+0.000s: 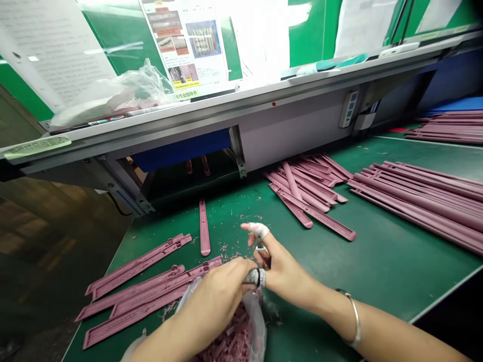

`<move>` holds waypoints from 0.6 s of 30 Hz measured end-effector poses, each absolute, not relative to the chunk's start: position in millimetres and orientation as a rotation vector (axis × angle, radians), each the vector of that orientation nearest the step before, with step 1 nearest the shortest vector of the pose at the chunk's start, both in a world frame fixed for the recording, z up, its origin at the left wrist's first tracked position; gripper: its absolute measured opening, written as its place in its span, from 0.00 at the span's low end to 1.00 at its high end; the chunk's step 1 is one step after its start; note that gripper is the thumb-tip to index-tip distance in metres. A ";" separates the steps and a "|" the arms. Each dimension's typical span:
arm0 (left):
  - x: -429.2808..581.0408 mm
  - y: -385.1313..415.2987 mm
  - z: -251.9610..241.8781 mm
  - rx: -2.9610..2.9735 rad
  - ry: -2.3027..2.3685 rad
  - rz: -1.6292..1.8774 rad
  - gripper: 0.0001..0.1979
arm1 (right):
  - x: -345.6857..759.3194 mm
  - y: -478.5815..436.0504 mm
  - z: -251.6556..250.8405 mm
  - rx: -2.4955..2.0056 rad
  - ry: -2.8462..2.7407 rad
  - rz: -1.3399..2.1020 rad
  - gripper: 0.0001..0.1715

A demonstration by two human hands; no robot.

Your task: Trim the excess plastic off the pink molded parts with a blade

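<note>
My left hand is closed on the rim of a clear plastic bag full of pink plastic scraps, at the near edge of the green table. Touching it from the right is my right hand, with a taped forefinger stretched out and a small metal tool pinched in the other fingers. A silver bangle circles the right wrist. Just left of the hands lie several long pink plastic strips. A single pink strip lies beyond the hands.
A loose pile of pink strips lies at mid table and a longer row of them at the right. Pink shavings dot the table. A grey shelf rail with instruction sheets and a plastic bag runs across the back.
</note>
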State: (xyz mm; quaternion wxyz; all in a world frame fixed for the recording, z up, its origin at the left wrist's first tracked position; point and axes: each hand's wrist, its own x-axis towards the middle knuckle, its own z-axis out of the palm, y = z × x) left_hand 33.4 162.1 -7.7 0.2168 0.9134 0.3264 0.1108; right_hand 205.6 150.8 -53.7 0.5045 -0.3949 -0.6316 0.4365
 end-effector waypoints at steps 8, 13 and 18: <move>56.5 153.5 -7.3 2.648 1.238 -0.114 0.11 | 199.2 140.7 -64.3 -0.962 -1.677 0.894 0.52; 62.1 157.9 -12.6 2.485 1.263 -0.010 0.13 | 197.0 140.6 -66.4 -0.955 -1.691 0.715 0.58; 59.9 162.4 -27.2 2.169 1.100 0.382 0.09 | 204.2 147.7 -73.2 -0.943 -1.924 0.388 0.57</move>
